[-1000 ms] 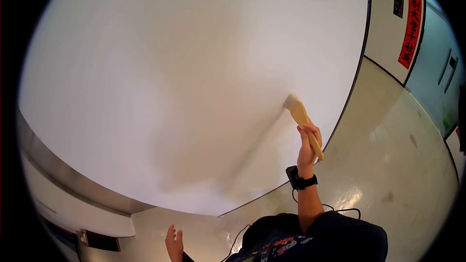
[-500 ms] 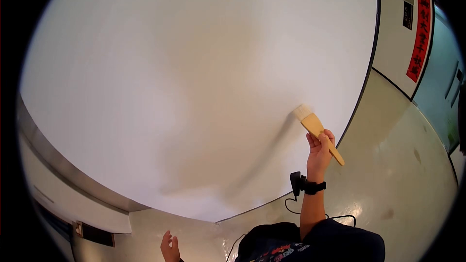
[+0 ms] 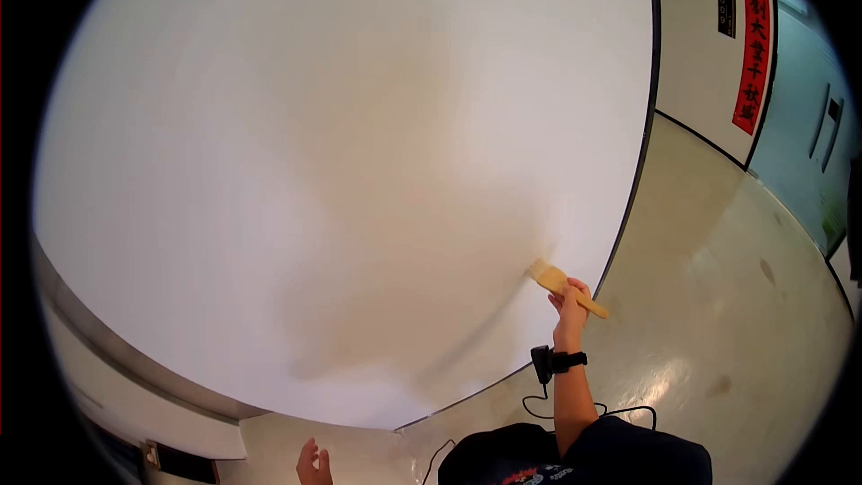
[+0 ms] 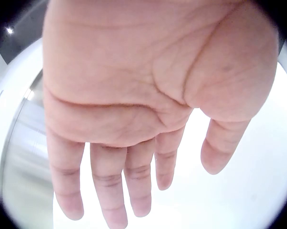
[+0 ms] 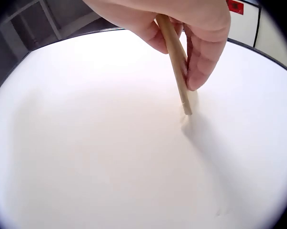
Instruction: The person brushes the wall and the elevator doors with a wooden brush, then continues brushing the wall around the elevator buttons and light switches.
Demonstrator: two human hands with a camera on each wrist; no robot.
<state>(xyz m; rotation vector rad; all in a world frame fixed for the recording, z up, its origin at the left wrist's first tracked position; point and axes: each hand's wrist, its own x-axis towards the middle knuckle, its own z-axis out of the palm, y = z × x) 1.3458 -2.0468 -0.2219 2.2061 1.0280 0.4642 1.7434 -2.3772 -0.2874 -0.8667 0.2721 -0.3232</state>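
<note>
My right hand (image 3: 569, 310) grips the handle of a flat brush (image 3: 557, 280) with a yellow wooden handle and pale bristles. In the head view the bristles lie at the white board (image 3: 404, 216), close to its lower right edge. The right wrist view shows the brush (image 5: 175, 62) edge-on, pinched between thumb and fingers, its bristle end against the white surface (image 5: 110, 152). Low in the head view is my left hand (image 3: 314, 464), holding nothing. Its palm and loosely extended fingers fill the left wrist view, where the left hand (image 4: 148, 95) hangs apart from any object.
A dark edge strip (image 3: 648, 117) borders the board on the right. Beyond it lie a shiny floor (image 3: 700, 269), a red banner (image 3: 752, 49) and a glass door (image 3: 813, 99). A thin cable (image 3: 628, 410) trails from the right wrist camera (image 3: 542, 365).
The brush in my right hand first shifts slightly right, then drops lower along the board, its handle tilting flatter. My left hand stays low and empty, and the head view shifts slightly.
</note>
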